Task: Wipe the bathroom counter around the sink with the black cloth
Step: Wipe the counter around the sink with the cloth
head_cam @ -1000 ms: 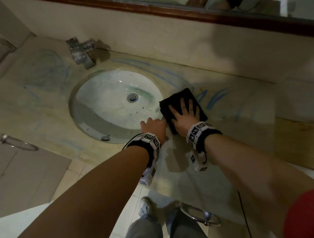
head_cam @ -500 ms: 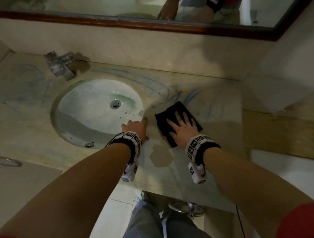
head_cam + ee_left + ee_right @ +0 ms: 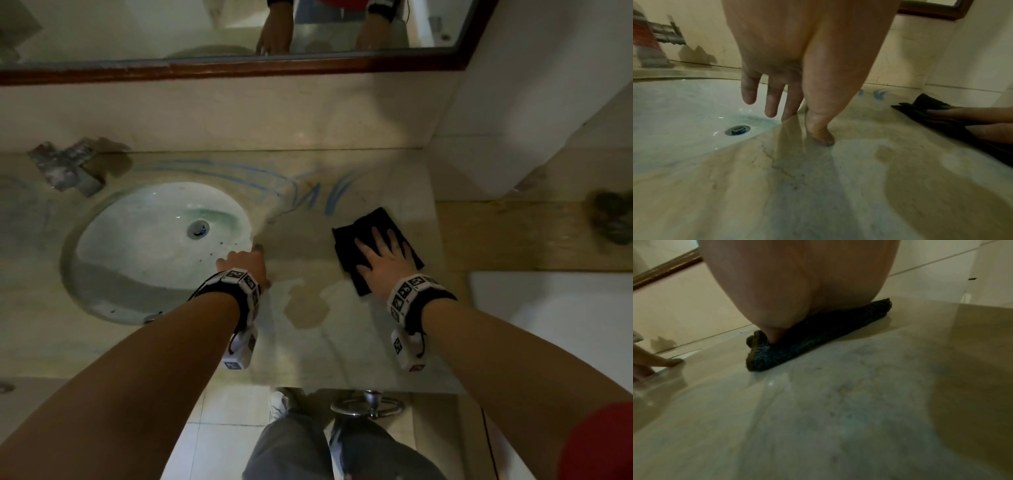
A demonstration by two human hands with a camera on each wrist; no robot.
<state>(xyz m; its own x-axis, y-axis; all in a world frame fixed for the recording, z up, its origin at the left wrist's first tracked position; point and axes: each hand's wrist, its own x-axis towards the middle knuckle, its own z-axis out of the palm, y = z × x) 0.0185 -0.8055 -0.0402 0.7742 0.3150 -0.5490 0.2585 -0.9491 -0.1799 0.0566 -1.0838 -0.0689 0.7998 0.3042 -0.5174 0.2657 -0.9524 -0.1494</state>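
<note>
The right hand (image 3: 380, 260) presses flat on the nubby folded black cloth (image 3: 363, 229); at nine o'clock, the left hand (image 3: 245, 263) rests open-fingered on the glossy marble counter (image 3: 342, 342).

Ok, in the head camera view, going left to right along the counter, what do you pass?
Broken tap fitting → sink → left hand, resting at the sink's rim → dark wet patch → black cloth under the flat right hand → wooden ledge.
</note>
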